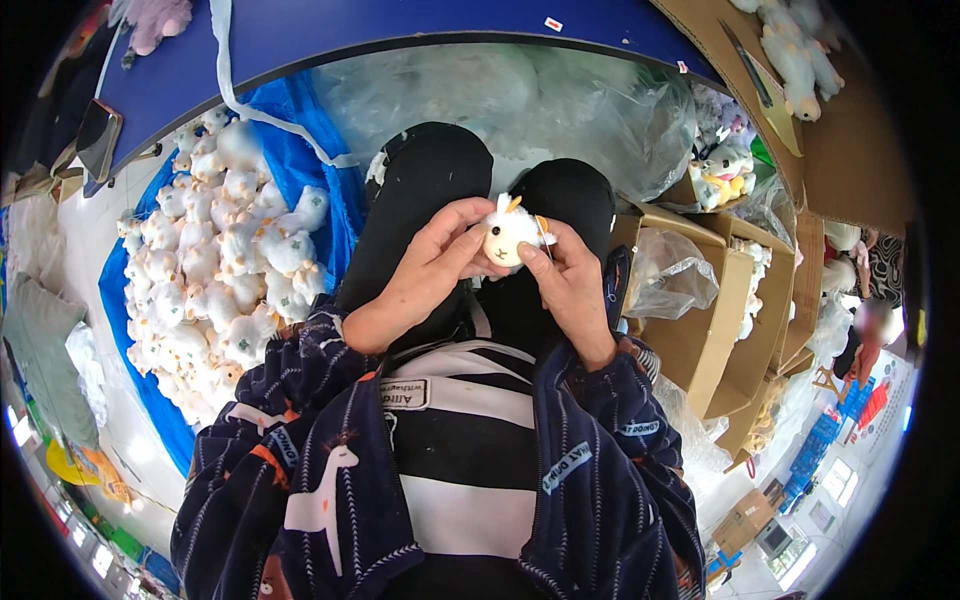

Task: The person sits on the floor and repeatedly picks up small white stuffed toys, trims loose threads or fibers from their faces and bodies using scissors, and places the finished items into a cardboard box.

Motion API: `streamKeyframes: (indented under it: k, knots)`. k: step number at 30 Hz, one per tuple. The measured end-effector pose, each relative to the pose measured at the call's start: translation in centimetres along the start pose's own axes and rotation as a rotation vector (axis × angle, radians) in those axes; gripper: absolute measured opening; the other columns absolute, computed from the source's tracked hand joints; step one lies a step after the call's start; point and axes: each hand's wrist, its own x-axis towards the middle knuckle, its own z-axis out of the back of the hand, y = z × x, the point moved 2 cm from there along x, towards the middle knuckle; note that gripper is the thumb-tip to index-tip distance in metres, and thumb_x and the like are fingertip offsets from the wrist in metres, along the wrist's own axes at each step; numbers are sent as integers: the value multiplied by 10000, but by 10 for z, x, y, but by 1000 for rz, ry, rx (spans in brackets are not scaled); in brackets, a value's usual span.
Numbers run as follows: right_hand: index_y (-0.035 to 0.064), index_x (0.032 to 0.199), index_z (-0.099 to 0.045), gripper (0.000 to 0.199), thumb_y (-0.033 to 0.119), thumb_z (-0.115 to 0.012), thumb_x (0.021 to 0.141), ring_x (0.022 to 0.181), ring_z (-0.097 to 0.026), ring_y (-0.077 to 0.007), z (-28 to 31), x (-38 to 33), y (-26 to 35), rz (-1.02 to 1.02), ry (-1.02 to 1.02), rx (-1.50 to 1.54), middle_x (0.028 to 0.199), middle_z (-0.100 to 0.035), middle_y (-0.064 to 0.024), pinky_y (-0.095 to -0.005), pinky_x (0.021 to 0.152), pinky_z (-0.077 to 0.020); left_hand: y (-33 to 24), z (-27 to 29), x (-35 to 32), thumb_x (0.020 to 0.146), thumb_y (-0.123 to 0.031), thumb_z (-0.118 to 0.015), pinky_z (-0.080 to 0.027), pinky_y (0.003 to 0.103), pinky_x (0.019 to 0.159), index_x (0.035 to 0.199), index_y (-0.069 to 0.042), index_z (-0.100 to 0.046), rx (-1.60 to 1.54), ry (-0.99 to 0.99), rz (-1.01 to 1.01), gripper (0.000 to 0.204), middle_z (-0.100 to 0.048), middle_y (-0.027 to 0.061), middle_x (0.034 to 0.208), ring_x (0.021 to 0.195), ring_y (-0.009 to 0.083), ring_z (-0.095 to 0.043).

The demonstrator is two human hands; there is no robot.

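while both hands meet over the lap in the head view, the small plush toy (510,235) sits right between them, a cream round head with white fluff and a little orange bit on top. left hand (432,262) is curled around the toy's left side, fingers (462,215) wrapped over the top and the thumb pressed up against the face, so it's definitely grasping it. right hand (568,283) is clasped on the other side, thumb and forefinger pinching at the edge of the toy where a small tag or tool sticks up, can't tell which. the whole thing is held above the knees in black trousers (430,190). sleeves are a dark blue fleece robe (330,470) with pale animal prints, over a black and white striped top (470,440). off to the person's left there's a big pile of white plush toys (215,260) lying on a blue plastic sheet (300,120). on the right side, open cardboard boxes (700,330) stand near the leg, with clear plastic bags (670,275) in them and more plush toys (722,172) stacked behind. a blue table edge (400,25) curves across the top, and clear bagging (520,95) is bunched under it.
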Motion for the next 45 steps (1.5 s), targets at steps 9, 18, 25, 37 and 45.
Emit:
streamKeyframes:
  k: [9,18,25,37,45]
  knots:
    - [-13,1119,-538,325,171,-610,862,557,-443,-12,4,-4,-7,41,49,100,781,-576,3,-162,451,-335,2,-4,3,900,-87,-519,-560,299,706,1137,-19,-461,153,-69,-106,253,-527,82,1056,943,162,-574]
    - [16,961,-559,207,215,-532,914,447,-374,-31,17,3,4,82,11,468,622,-481,28,-195,413,-333,-38,-19,-13,932,-119,-419,-519,291,717,1275,-28,-393,42,74,-125,355,-511,96,1173,832,132,-584]
    - [53,898,-539,211,252,-481,938,447,-353,-26,19,21,50,80,132,574,606,-463,41,-190,406,-301,-65,-19,-7,700,-228,-728,-370,343,938,1293,-36,-410,900,177,-452,700,-384,150,1314,1184,259,-412]
    - [45,754,-538,252,249,-549,903,447,-398,-29,5,19,52,68,35,494,601,-496,29,-191,408,-321,-41,-23,0,768,-161,-692,-443,276,829,1172,22,-471,668,-12,-330,496,-575,82,1051,958,141,-554]
    - [-5,829,-637,117,86,-682,770,530,-497,-53,-2,-21,66,536,-194,-149,670,-569,-29,-183,474,-381,-39,-26,2,754,-139,-703,-436,290,844,1171,13,-476,516,-124,-381,499,-562,96,1078,981,158,-552]
